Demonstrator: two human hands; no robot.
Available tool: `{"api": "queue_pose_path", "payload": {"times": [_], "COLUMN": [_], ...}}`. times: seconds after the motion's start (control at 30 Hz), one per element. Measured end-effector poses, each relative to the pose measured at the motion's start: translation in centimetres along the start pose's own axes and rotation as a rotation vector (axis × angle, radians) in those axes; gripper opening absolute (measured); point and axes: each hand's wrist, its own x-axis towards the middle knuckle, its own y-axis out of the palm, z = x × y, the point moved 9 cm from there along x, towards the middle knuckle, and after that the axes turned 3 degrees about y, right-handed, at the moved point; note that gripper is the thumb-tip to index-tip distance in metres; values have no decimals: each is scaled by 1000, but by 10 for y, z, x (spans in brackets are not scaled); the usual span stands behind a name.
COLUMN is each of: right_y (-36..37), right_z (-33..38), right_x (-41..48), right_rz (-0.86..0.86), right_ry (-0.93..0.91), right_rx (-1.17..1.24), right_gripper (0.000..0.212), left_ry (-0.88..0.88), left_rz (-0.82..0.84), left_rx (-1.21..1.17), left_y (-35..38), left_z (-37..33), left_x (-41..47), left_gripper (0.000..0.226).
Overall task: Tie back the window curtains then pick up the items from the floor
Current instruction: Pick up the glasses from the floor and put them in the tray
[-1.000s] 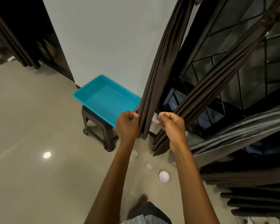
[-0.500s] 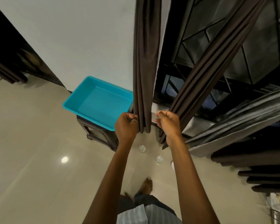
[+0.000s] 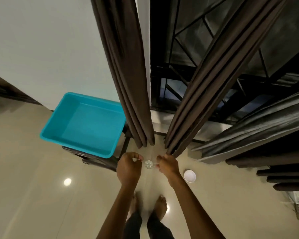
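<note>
Two dark brown curtains hang in front of the barred window. The left curtain (image 3: 128, 83) falls straight and its hem ends just above my left hand (image 3: 129, 168), which is curled, apart from the cloth, with nothing visible in it. The right curtain (image 3: 205, 87) runs down to my right hand (image 3: 167, 165), whose curled fingers meet its lower hem. On the floor between my hands lies a small clear glass item (image 3: 148, 164). A white bowl (image 3: 189, 175) sits on the floor to the right of my right hand.
A turquoise tray (image 3: 59, 133) rests on a dark stool (image 3: 100, 161) to the left of the curtains. More dark curtain folds (image 3: 259, 128) and stacked dark slats (image 3: 286, 176) fill the right side. My bare feet (image 3: 148, 204) stand on the glossy beige floor.
Both hands have dropped from the curtains' edges to below their hems. My left hand has let go of the left curtain, which now hangs straight. The view has tilted down.
</note>
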Motion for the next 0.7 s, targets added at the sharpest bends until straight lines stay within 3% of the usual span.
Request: {"api": "queue_pose_path", "payload": {"times": [0.2, 0.43, 0.53, 0.7], "right_y": [46, 84, 100, 119], "right_z": [-40, -126, -165, -215], "right_x": [101, 215, 253, 304], "right_rz": [49, 31, 44, 74], "right_ry": [-79, -42, -29, -7], "right_rx": [-458, -500, -545, -582], "right_gripper": [32, 28, 27, 30], "left_ry": [7, -13, -8, 69], "left_rz": [197, 470, 598, 735], "left_rx": [89, 186, 251, 378], "left_y": [108, 224, 265, 323], "left_z": [72, 180, 222, 260], "left_x": [70, 126, 137, 157], "left_gripper": [23, 22, 8, 29]}}
